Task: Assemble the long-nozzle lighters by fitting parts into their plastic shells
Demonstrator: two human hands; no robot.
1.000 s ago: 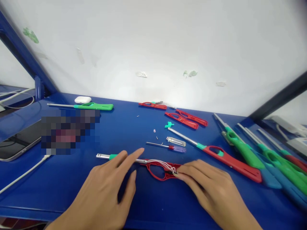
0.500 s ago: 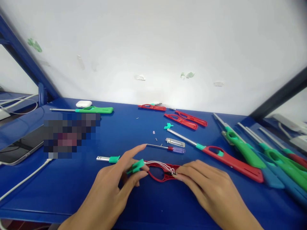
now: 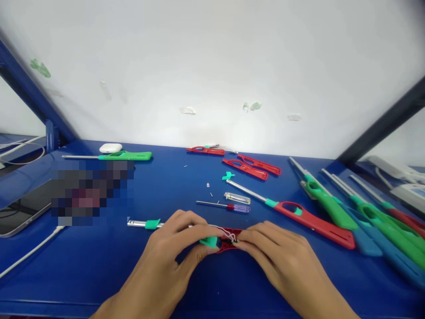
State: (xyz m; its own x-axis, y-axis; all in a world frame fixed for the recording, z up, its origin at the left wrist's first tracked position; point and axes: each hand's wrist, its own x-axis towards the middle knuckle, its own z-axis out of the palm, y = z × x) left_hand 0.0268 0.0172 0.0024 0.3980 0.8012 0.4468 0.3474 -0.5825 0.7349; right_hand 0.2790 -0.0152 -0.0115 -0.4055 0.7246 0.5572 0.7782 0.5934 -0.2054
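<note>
A red half-casing point(image 3: 228, 249) of a long-necked lighter lies in front of me, with white wires point(image 3: 226, 231) and a small black part inside. Its metal tube point(image 3: 136, 223) and green collar point(image 3: 152, 224) stick out to the left. My left hand point(image 3: 177, 248) pinches a green trigger point(image 3: 208, 242) over the casing's finger loop, hiding much of that loop. The fingertips of my right hand point(image 3: 279, 250) are closed on the casing's right part, beside the black part and the wire ends. My right fingers hide the casing's right end.
Behind my hands lie a screwdriver point(image 3: 239, 208), a clear gas tank point(image 3: 237, 198), tiny pins and a loose green trigger point(image 3: 228, 176). An assembled red lighter point(image 3: 315, 223) and several others lie right. Red casing halves point(image 3: 245, 169) are near the wall; a phone point(image 3: 25, 204) lies left.
My left hand has moved right with the green trigger, from beside the casing to over its finger loop. My right hand stays at the casing. The view has shifted slightly.
</note>
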